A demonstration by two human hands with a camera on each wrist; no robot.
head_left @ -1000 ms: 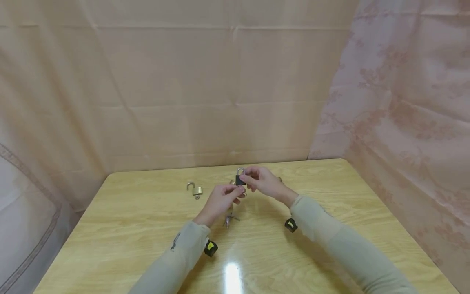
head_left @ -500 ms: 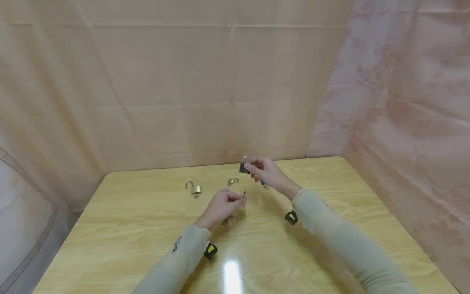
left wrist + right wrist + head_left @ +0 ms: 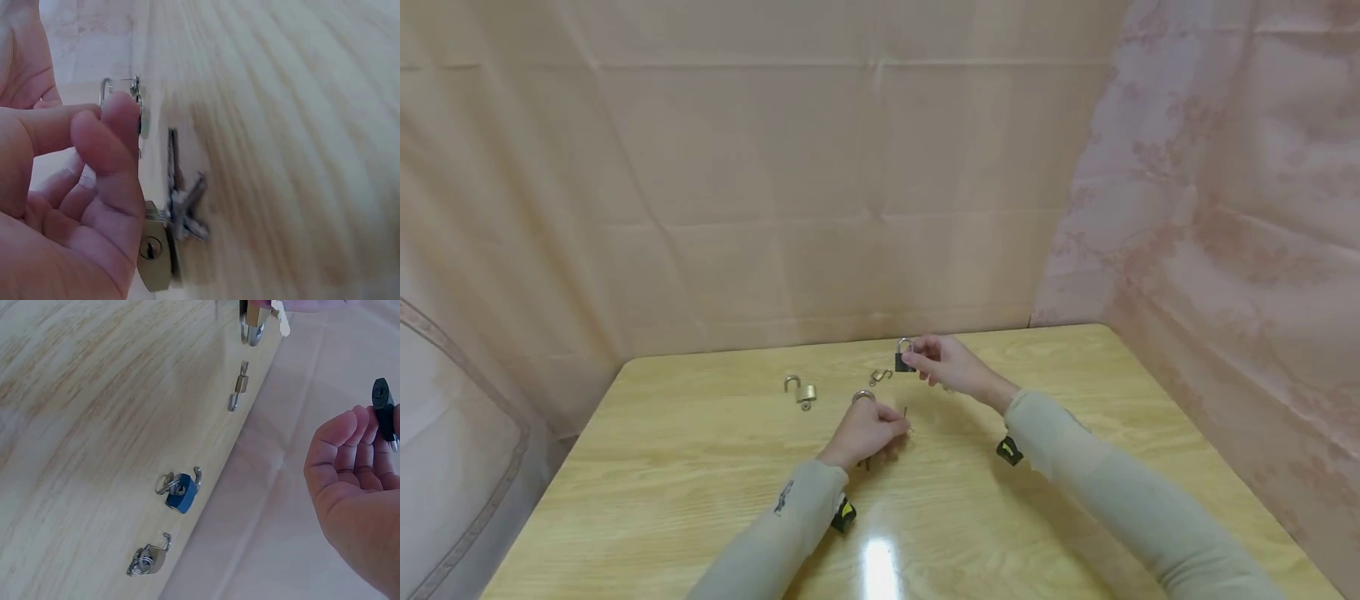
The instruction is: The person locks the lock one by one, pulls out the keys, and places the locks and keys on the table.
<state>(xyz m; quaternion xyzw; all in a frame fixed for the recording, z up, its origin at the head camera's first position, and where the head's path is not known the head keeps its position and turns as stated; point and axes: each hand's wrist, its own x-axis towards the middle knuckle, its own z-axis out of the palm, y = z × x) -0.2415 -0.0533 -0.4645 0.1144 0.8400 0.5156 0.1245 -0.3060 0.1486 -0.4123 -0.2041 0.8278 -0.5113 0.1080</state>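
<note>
The left hand, pinching a likely key, has lowered, disengaged from the black padlock the right hand pinches.

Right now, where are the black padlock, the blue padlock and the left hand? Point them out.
Black padlock (image 3: 902, 365): head view, on its dark body.
Blue padlock (image 3: 181, 499): right wrist view, on its blue body.
Left hand (image 3: 864, 431): head view, on the back of it.
</note>
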